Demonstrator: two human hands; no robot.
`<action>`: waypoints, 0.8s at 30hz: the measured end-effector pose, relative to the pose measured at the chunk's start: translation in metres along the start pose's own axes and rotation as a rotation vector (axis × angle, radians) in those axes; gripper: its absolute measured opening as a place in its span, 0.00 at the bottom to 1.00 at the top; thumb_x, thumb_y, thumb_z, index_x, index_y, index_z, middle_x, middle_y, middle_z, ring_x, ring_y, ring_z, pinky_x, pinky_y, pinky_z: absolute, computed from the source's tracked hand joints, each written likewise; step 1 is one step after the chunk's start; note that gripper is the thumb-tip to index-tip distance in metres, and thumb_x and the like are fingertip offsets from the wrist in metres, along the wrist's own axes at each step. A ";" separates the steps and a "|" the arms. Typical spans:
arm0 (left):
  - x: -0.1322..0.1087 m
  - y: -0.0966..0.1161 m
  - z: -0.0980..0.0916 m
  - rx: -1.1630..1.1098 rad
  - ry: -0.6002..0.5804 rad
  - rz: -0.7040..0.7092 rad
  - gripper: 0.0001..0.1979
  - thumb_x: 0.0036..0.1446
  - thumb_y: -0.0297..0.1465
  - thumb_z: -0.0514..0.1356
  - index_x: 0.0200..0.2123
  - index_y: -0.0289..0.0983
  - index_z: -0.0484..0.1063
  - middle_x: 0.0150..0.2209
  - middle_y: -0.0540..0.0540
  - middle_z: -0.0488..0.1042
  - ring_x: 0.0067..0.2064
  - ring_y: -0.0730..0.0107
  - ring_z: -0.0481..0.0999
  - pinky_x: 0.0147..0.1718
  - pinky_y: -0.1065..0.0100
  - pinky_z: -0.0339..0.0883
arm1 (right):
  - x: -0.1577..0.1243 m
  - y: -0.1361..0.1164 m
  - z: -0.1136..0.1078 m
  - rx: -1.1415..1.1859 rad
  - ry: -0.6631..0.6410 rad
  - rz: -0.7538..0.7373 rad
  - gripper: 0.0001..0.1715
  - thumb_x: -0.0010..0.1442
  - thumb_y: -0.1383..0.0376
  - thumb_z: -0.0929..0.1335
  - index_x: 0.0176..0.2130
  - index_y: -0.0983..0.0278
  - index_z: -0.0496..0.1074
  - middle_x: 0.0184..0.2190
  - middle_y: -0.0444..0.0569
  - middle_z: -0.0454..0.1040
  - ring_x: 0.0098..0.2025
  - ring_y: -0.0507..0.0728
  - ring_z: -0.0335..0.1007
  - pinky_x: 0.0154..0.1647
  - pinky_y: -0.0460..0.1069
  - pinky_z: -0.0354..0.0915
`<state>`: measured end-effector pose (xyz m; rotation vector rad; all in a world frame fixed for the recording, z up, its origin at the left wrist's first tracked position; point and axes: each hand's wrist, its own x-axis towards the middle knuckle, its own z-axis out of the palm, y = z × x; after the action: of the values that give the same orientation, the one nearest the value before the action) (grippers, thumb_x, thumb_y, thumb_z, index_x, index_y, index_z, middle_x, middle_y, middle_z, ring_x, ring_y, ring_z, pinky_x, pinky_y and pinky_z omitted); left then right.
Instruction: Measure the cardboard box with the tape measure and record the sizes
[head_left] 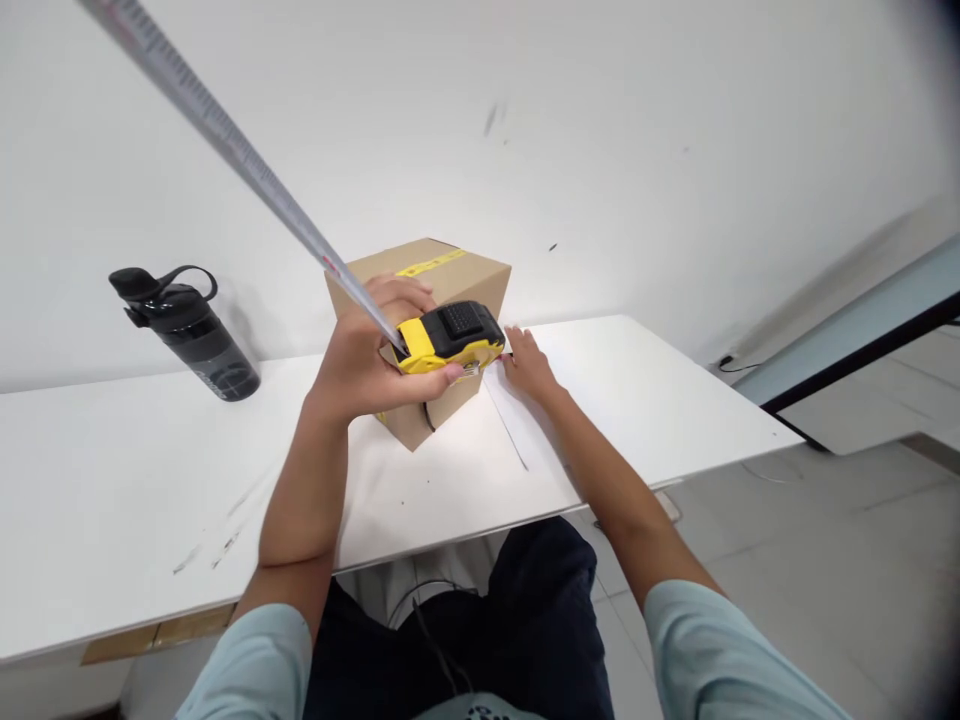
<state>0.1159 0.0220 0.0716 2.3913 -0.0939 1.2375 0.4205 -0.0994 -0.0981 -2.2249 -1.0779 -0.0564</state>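
Although we count two containers, we cannot see into either: one is a cardboard box (459, 282), its top bearing a strip of yellow tape (435, 263); the other is a dark, cylindrical bottle (201, 338) with a looped lid. Both stand on the desk (675, 400), the bottle to the left, near the wall (600, 150). We count one tape measure (450, 335), held above the desk in front of the box; whether it touches the cardboard we cannot tell. The left hand (360, 350) has its grip closed round the case, thumb along the near side. From the case's mouth a single blade (255, 172) runs obliquely upward to the left, out of view. The right hand (531, 370) rests beside the box; we cannot tell the state of its grip, its fingertips being unclear. We note the case's rounded yellow-and-black form, the flat, graduated blade and the smooth white desk top, scuffed at left.
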 end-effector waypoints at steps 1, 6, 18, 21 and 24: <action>-0.001 -0.002 0.000 0.013 -0.011 0.003 0.24 0.44 0.51 0.81 0.35 0.45 0.79 0.43 0.45 0.83 0.58 0.44 0.83 0.72 0.41 0.69 | -0.001 0.008 0.010 -0.028 -0.033 0.011 0.34 0.70 0.61 0.61 0.71 0.66 0.67 0.77 0.67 0.62 0.80 0.74 0.53 0.76 0.74 0.59; -0.004 -0.008 -0.002 0.032 -0.070 0.119 0.15 0.56 0.46 0.75 0.38 0.45 0.77 0.45 0.51 0.86 0.55 0.49 0.87 0.77 0.40 0.63 | -0.003 0.028 0.036 -0.110 -0.092 0.013 0.27 0.71 0.66 0.56 0.58 0.64 0.76 0.66 0.64 0.75 0.72 0.71 0.64 0.79 0.81 0.40; 0.003 -0.010 -0.004 0.021 -0.065 0.234 0.13 0.56 0.44 0.75 0.36 0.47 0.77 0.43 0.48 0.85 0.51 0.49 0.87 0.55 0.41 0.83 | 0.002 0.057 0.020 0.091 0.143 0.148 0.15 0.74 0.58 0.57 0.51 0.60 0.66 0.36 0.52 0.76 0.38 0.62 0.70 0.53 0.60 0.67; 0.005 -0.012 -0.002 -0.035 -0.047 0.260 0.14 0.54 0.43 0.76 0.37 0.47 0.78 0.43 0.48 0.85 0.49 0.50 0.87 0.49 0.45 0.86 | 0.000 0.054 0.022 0.193 0.250 0.225 0.16 0.74 0.52 0.60 0.52 0.59 0.63 0.32 0.46 0.71 0.34 0.60 0.67 0.43 0.55 0.65; 0.005 -0.014 -0.001 -0.061 -0.048 0.285 0.14 0.53 0.43 0.78 0.36 0.46 0.78 0.41 0.49 0.84 0.46 0.52 0.87 0.47 0.44 0.87 | -0.003 0.046 0.028 0.288 0.315 0.212 0.20 0.71 0.45 0.66 0.41 0.57 0.63 0.29 0.44 0.67 0.34 0.58 0.66 0.43 0.54 0.64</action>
<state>0.1221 0.0350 0.0712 2.4144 -0.4953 1.2791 0.4449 -0.1056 -0.1460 -1.9744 -0.6339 -0.1454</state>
